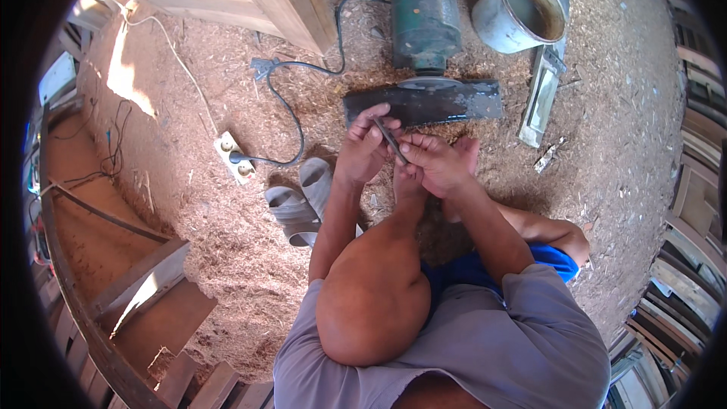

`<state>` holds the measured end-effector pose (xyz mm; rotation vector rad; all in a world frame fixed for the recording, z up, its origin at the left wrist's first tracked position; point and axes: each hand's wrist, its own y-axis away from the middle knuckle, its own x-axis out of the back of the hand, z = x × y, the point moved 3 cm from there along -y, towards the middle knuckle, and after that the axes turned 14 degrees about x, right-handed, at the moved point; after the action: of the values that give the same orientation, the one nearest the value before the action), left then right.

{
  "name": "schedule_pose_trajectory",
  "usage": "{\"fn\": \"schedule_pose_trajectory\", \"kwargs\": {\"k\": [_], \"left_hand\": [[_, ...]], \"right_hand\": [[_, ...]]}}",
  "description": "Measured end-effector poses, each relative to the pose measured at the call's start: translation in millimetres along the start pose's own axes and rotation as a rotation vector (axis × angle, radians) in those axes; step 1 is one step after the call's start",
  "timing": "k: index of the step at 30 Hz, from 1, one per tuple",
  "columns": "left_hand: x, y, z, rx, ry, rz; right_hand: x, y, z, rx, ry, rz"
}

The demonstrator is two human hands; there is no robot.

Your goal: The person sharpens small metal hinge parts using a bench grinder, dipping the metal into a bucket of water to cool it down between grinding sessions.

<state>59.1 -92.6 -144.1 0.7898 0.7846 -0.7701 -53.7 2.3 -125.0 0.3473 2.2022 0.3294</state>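
Observation:
A thin, dark, narrow strip [391,140], which looks like a metal blade, is held slantwise between my two hands. Its upper end is pinched by the fingers and thumb of my left hand [363,148]. The thumb and fingers of my right hand [438,163] close on its lower end. Just beyond them stands a green electric grinder [426,34], with a flat round grinding disc [430,83] on its near end. A black, wet-looking curved piece [473,102] lies beneath the disc. My bare feet rest below the hands.
A whitish bucket of murky liquid [522,11] stands right of the grinder, beside a long flat metal-and-wood piece [541,98]. A dark cable [303,125] runs to a power strip [231,157]. Grey sandals [291,208] lie near my left arm. Stacked timber [697,212] lines the right.

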Motion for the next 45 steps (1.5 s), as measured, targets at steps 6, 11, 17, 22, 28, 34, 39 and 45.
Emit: {"fn": "schedule_pose_trajectory", "kwargs": {"k": [6, 11, 17, 22, 28, 34, 39, 45], "left_hand": [[25.6, -18.0, -21.5, -0.016, -0.067, 0.218], [36.1, -33.8, -39.1, 0.119, -0.296, 0.396], [30.1, -58.8, -34.6, 0.139, -0.778, 0.456], [38.0, -80.2, -29.8, 0.141, -1.052, 0.484], [35.9, -93.0, -29.7, 0.123, -0.950, 0.509], [38.0, -95.4, -26.3, 0.211, -0.877, 0.532], [34.7, -96.9, -25.1, 0.208, -0.887, 0.536], [40.6, -98.1, -26.6, 0.209, -0.862, 0.591]], "right_hand": [[31.9, -2.6, -9.1, 0.066, -0.117, 0.243], [79.2, -11.9, -13.5, 0.205, 0.194, 0.301], [102.4, -27.4, -22.6, 0.414, 0.724, 0.410], [114.4, -41.0, -25.8, 0.474, 0.900, 0.425], [138.4, -55.8, -24.3, 0.452, 0.987, 0.484], [118.6, -59.8, -31.9, 0.359, 0.907, 0.488], [116.8, -64.3, -32.8, 0.377, 0.793, 0.516], [108.9, -65.1, -32.8, 0.365, 0.757, 0.555]]}}
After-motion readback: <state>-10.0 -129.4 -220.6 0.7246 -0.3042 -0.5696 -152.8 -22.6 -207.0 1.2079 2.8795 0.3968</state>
